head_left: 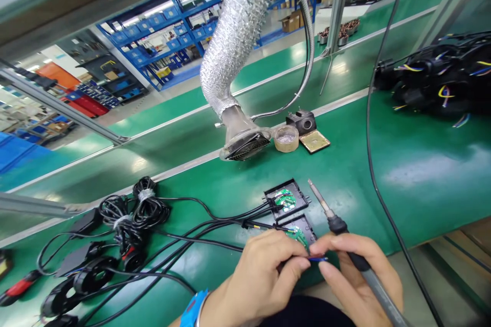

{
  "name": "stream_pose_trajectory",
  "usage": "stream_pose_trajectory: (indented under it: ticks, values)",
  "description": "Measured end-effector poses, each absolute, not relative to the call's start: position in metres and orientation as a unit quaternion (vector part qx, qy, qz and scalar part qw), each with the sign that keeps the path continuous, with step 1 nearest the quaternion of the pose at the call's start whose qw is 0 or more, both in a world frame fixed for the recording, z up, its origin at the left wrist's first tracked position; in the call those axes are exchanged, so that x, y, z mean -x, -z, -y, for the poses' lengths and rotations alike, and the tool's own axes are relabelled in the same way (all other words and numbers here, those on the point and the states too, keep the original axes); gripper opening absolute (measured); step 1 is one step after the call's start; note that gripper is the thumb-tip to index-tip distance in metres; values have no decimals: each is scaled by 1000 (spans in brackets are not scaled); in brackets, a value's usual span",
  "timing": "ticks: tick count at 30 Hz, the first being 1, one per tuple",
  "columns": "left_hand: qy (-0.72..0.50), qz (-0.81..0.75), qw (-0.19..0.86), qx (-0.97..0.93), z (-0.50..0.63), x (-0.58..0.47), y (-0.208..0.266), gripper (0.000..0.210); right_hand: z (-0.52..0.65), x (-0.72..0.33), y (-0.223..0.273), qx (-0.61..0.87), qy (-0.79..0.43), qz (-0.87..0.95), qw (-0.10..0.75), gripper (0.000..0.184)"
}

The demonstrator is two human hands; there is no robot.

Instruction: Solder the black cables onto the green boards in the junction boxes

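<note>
My left hand [264, 265], with a blue band at its wrist, is closed in a pinch on a thin blue wire [317, 259]. In my right hand [356, 265] lies a soldering iron [336, 223], its tip pointing up and away. The right thumb and forefinger are at the wire's free end, close to the left fingertips. Just beyond the hands, a black case [297, 204] holds a green circuit board [286, 200]. A second black case [307, 224] with a board sits nearer, partly hidden by my fingers. Black cables [222, 220] run left from the cases.
A fume extractor nozzle [245, 135] on a silver duct [238, 25] hangs over the bench. Behind the cases stand a round tub [286, 138] and an iron stand with sponge [314, 140]. Coiled cables [146, 204] lie left. A black cord [370, 148] hangs at right, before a cable pile [441, 76].
</note>
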State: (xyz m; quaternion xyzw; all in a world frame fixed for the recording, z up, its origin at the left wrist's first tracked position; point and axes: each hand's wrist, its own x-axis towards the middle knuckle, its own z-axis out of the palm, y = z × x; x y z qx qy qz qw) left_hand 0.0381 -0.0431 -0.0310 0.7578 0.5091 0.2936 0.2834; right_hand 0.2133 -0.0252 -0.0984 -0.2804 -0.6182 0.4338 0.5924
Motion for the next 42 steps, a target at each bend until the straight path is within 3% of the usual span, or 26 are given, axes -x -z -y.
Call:
stream_pose_trajectory:
  ticks: [8,11,15,17,19,23,25,28,32,36,42]
  values:
    - [-244,-540,399,-700,46,-40,21,11,25,-209,102,280,-417,628,595,39]
    - [-244,-545,526,-605,43,-34,26,18,24,-210,101,276,-426,623,594,40]
    - [-199,-489,746,-406,42,-24,37,45,20,-211,100,203,-461,642,578,41]
    - [-179,-461,780,-384,44,-23,39,52,18,-209,99,185,-448,664,570,38]
    - [-197,-492,714,-458,47,-27,38,47,17,-207,98,217,-393,686,573,33]
    - [-305,-550,374,-682,51,-37,33,12,21,-202,96,312,-258,703,584,25]
    - [-351,-556,298,-692,49,-39,33,12,26,-200,98,340,-230,701,583,23]
    - [-331,-619,307,-643,41,-37,34,14,36,-200,106,326,-240,716,569,22]
    - [-144,-638,349,-671,30,-33,33,9,34,-209,119,281,-284,751,526,25]
    - [-60,-610,265,-744,26,-36,36,16,13,-218,123,333,-218,777,488,30]
    - [-5,-612,168,-773,16,-41,55,21,-5,-215,122,323,-229,797,456,31]
